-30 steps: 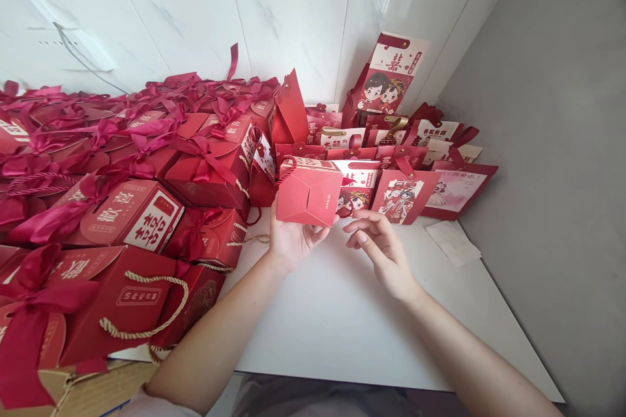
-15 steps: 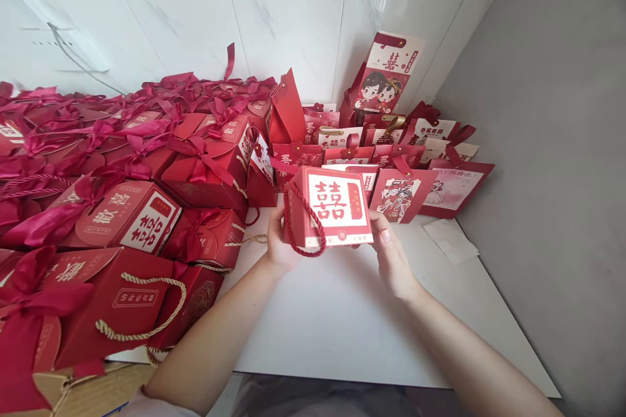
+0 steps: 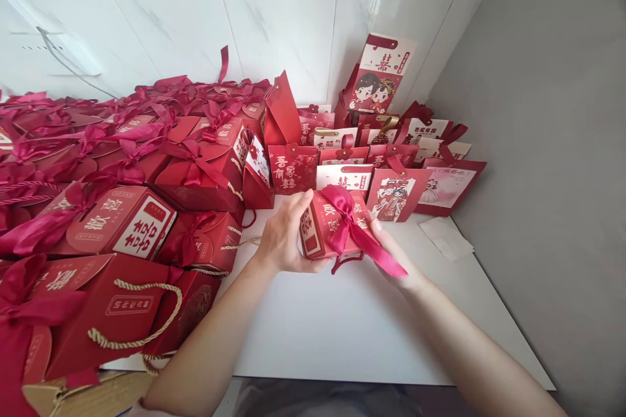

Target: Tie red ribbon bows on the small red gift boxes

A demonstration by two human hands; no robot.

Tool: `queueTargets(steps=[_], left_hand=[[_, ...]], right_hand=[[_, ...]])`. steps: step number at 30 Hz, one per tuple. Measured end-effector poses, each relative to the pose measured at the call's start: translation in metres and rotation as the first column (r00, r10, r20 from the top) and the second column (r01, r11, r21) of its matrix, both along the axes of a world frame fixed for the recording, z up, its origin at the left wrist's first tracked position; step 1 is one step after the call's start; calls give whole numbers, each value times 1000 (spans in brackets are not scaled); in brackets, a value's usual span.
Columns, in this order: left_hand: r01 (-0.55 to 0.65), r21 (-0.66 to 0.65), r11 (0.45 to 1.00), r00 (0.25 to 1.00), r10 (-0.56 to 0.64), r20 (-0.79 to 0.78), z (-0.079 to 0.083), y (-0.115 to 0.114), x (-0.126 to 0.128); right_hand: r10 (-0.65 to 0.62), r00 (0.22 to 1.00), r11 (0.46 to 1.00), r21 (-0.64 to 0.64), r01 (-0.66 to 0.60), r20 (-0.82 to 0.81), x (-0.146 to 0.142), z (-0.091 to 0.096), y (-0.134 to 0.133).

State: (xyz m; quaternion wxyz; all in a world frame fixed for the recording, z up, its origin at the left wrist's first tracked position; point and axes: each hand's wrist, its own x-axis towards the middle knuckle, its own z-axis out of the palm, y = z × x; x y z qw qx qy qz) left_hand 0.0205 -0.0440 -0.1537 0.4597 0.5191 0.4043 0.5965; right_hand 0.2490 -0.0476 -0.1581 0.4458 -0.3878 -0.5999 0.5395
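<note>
Small red card box w/ magenta satin bow [image 3: 320, 229] sits btwn both hands, just in front of the square red paper bag w/ gold characters [image 3: 292, 168], lifted slightly off the white tabletop [image 3: 342, 332]. Bow side faces up; a dark red cord handle [image 3: 342, 266] hangs under it.

L hand [image 3: 282, 239] cups the box's left end: thumb laid along the far top edge, other fingers close together and curled under, tips hidden. R hand [image 3: 397, 253] presses the right end w/ fingers together and fairly flat. A ribbon tail lies over them, so exact contact can't be told.

Step in hand, as I read it: box gripped and looked over bow-up, not set down. Both hands share the hold, so freeing either calls for the other to carry the whole box w/o crushing the bow.

Left of the gold-character bag: heap of bigger red boxes w/ rope handles [image 3: 122, 228]. Right of it: row of printed red-and-white bags [image 3: 396, 195]. Further right: a white paper scrap [image 3: 445, 238].
</note>
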Motion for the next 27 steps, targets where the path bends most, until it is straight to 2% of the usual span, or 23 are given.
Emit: queueTargets(steps=[3, 5, 9, 11, 13, 15, 18, 19, 20, 21, 23, 25, 27], left_hand=[[29, -72, 997, 997, -23, 79, 6, -1, 0], [15, -96, 995, 996, -6, 93, 10, 0, -1], [-37, -41, 998, 994, 32, -108, 21, -1, -1], [-44, -50, 998, 974, 31, -225, 28, -2, 1], [-37, -75, 997, 947, 11, -320, 33, -4, 3], [1, -95, 996, 919, -38, -393, 37, -6, 5], [118, -149, 982, 903, -168, -396, 40, -8, 5], [160, -164, 973, 907, -210, -364, 41, -8, 4], [199, -175, 964, 913, -247, -325, 42, -7, 3], [227, -181, 957, 919, -272, -287, 42, -7, 1], [246, -188, 951, 928, -287, -239, 41, -4, -3], [233, -203, 951, 933, -277, -229, 38, 0, -6], [239, -230, 943, 927, -292, -235, 35, 3, -7]], right_hand=[[48, 988, 991, -114, -65, -148, 2, -3, 4], [36, 987, 990, -129, -57, -157, 4, -6, 6], [8, 999, 989, -149, -15, -48, 1, -11, 3], [-25, 1000, 980, -196, 25, 6, -4, -11, -2], [-74, 990, 978, -186, 95, 116, -6, -9, -6], [-109, 940, 984, -97, 147, 322, -5, -4, -9], [-144, 747, 987, 37, 158, 649, 3, 5, -8], [-183, 695, 981, 84, 174, 695, 6, 8, -7], [-234, 675, 971, 137, 195, 700, 10, 10, -6], [-286, 687, 958, 191, 213, 668, 12, 11, -5], [-336, 766, 936, 288, 204, 548, 16, 10, -1], [-272, 843, 935, 333, 119, 463, 18, 6, 3], [-164, 886, 951, 307, 25, 434, 18, 3, 5]])
